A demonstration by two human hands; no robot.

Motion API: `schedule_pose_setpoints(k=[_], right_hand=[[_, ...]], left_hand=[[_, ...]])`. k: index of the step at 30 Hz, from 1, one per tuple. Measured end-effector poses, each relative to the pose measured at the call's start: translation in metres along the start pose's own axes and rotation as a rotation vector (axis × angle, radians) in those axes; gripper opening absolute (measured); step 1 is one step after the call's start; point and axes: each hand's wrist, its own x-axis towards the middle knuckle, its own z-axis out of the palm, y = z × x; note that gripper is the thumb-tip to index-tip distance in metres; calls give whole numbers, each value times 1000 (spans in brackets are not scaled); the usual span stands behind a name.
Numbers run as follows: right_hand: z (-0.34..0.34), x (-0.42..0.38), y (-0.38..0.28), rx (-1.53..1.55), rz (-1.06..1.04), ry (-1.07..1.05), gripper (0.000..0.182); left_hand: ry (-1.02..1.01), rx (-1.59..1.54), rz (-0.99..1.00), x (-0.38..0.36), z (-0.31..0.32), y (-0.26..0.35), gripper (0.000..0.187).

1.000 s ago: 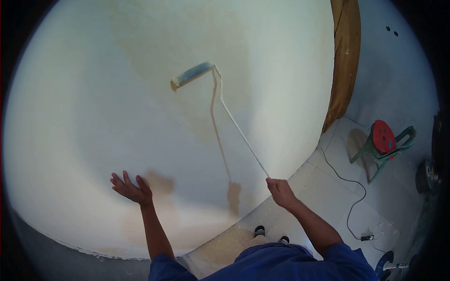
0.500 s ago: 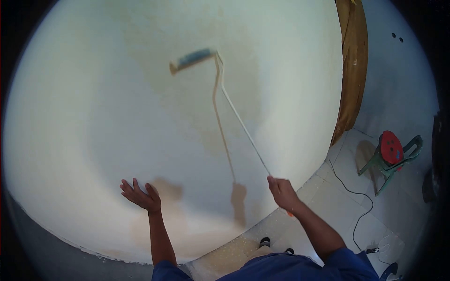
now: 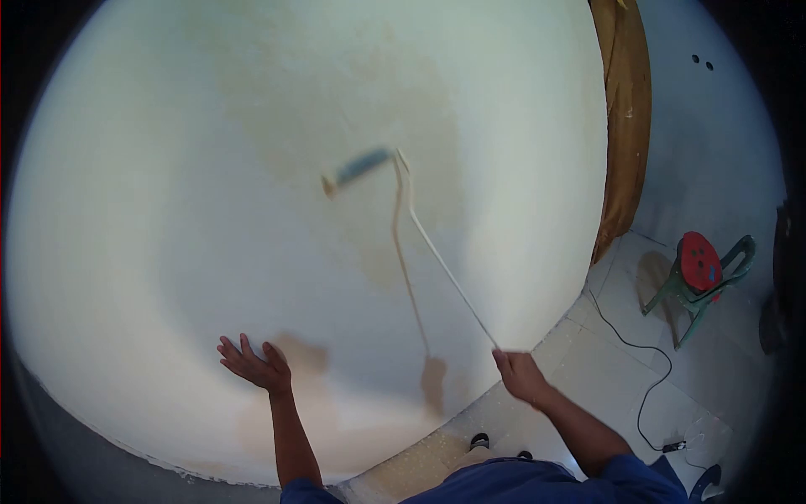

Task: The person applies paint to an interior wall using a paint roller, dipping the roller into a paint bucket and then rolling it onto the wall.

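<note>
A paint roller (image 3: 363,167) with a blue-grey sleeve and a long pale rod is at the middle of a large white wall (image 3: 277,244); its head is blurred. My right hand (image 3: 522,376), at the lower right of the wall, is wrapped round the lower end of the rod. Fingers spread, my left hand (image 3: 256,364) is raised before the wall's lower left part and holds nothing. Whether it touches the wall I cannot tell. Beige damp-looking patches mark the upper wall, and shadows of the roller and hands fall on it.
Brown wrapping (image 3: 625,126) covers an upright strip at the wall's right edge. Farther right, a green chair (image 3: 693,301) bears a red round object (image 3: 700,261). A black cable (image 3: 643,345) runs over the tiled floor (image 3: 588,361) to a small connector (image 3: 674,447).
The roller head has moved down the wall and slightly right. My right hand has gone lower with the rod. My left hand appears slightly lower, its fingers still spread.
</note>
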Motion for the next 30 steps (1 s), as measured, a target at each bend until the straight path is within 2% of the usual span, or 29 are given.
schedule_pose_setpoints(k=[2, 5, 6, 9, 11, 13, 16, 18, 22, 27, 30], right_hand=[[-21, 23, -32, 45, -82, 45, 57], [-32, 28, -46, 64, -49, 12, 58], [-23, 25, -31, 49, -88, 36, 57], [8, -12, 15, 4, 59, -55, 56], [31, -43, 50, -25, 73, -73, 57], [38, -61, 58, 11, 135, -118, 57], [25, -51, 45, 0, 152, -99, 57], [9, -29, 27, 17, 63, -41, 58], [-31, 24, -38, 74, -23, 5, 62], [-43, 46, -57, 131, -7, 13, 62], [-47, 56, -66, 138, -85, 52, 63]], left_hand=[[-4, 10, -1, -1, 0, 2, 41], [-9, 7, 0, 2, -1, 0, 41], [-6, 11, 5, 2, 0, 0, 41], [0, 17, -2, 1, 1, 2, 41], [-3, 16, 0, 3, 1, 2, 41], [-7, 14, 5, 4, 1, 3, 40], [-4, 12, 5, 6, 0, 6, 40], [-4, 14, 3, 6, 1, 6, 40], [-16, 12, -8, 7, 1, 5, 40], [-6, 12, -9, 7, 4, 5, 40], [-4, 6, -5, 8, 2, 7, 41]])
